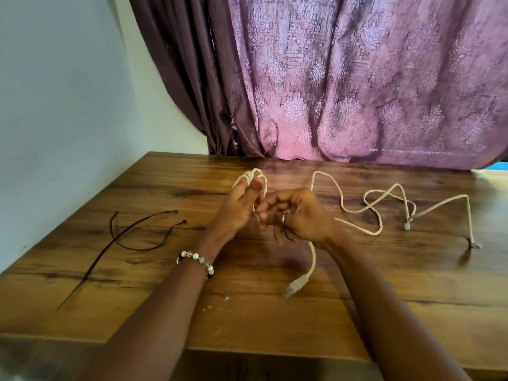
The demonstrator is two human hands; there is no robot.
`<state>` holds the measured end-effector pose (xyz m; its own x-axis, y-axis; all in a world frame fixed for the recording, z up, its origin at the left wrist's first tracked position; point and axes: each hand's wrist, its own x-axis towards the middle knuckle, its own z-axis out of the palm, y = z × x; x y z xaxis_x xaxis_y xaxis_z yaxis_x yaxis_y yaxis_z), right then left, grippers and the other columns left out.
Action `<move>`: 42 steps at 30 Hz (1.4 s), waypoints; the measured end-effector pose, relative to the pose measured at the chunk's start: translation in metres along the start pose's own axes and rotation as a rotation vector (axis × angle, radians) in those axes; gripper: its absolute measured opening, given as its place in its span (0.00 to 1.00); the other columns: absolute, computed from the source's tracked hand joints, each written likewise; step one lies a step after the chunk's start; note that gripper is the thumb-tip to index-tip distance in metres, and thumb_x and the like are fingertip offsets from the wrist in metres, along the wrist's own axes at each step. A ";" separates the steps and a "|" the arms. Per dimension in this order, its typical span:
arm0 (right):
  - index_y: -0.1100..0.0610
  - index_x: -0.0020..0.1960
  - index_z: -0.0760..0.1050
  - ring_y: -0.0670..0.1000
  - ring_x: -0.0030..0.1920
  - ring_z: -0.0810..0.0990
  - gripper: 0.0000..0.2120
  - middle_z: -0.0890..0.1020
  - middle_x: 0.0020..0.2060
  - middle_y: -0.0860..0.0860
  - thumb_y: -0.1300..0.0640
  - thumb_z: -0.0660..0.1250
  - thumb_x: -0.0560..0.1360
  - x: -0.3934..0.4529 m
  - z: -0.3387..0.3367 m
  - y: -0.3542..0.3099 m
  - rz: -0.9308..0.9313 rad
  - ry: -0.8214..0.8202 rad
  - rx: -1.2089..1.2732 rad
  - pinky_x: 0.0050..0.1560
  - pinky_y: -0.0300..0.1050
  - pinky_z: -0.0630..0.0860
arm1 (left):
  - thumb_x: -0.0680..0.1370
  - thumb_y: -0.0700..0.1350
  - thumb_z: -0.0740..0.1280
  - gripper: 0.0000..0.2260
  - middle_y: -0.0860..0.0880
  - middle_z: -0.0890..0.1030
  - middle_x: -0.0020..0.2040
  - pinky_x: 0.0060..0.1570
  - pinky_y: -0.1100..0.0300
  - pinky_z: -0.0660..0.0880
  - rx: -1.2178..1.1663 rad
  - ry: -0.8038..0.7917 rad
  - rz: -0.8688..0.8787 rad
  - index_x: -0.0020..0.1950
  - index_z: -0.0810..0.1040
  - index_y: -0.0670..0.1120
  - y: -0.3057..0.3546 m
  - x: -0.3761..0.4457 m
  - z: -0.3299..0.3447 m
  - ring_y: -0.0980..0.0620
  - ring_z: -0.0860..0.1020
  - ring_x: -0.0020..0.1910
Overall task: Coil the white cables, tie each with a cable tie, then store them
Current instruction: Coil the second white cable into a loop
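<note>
My left hand [239, 207] holds a small coil of white cable [254, 176], whose loops stick out above my thumb. My right hand [299, 215] touches the left one and pinches the same cable. From under it a free end hangs down to a plug [295, 287] just above the wooden table [137, 312]. A second white cable [384, 202] lies loose and tangled on the table to the right, with plugs at its ends [408, 224]. Black cable ties [132, 232] lie crossed on the table to the left of my hands.
A white wall runs along the table's left side. A purple patterned curtain [357, 92] hangs behind the far edge. The table's front edge lies under my forearms. A beaded bracelet [196, 259] sits on my left wrist.
</note>
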<state>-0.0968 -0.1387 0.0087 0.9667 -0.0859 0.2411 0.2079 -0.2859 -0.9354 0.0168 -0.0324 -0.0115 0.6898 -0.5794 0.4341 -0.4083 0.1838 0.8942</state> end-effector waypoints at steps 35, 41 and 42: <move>0.57 0.51 0.76 0.48 0.34 0.77 0.08 0.82 0.38 0.52 0.67 0.62 0.77 0.011 -0.035 0.014 0.047 0.687 0.508 0.29 0.39 0.72 | 0.67 0.63 0.72 0.21 0.54 0.62 0.18 0.21 0.66 0.67 -0.701 -0.525 -0.381 0.30 0.69 0.47 0.010 -0.006 -0.008 0.60 0.59 0.14; 0.57 0.40 0.81 0.44 0.45 0.78 0.11 0.82 0.40 0.49 0.52 0.67 0.76 0.006 -0.042 0.016 -0.181 0.490 -0.409 0.46 0.43 0.73 | 0.59 0.62 0.78 0.24 0.54 0.63 0.16 0.20 0.66 0.68 -0.893 -0.276 -0.419 0.30 0.69 0.47 0.005 0.004 -0.016 0.61 0.59 0.12; 0.59 0.41 0.80 0.44 0.39 0.78 0.09 0.82 0.37 0.50 0.56 0.67 0.77 0.006 -0.042 0.015 -0.211 0.490 -0.386 0.42 0.41 0.73 | 0.61 0.62 0.75 0.24 0.54 0.62 0.17 0.21 0.65 0.69 -0.855 -0.225 -0.432 0.31 0.68 0.46 0.006 0.003 -0.014 0.60 0.58 0.12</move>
<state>-0.0944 -0.1833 0.0064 0.7122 -0.3891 0.5842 0.2285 -0.6585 -0.7171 0.0254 -0.0217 -0.0035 0.5116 -0.8534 0.0999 0.4836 0.3821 0.7875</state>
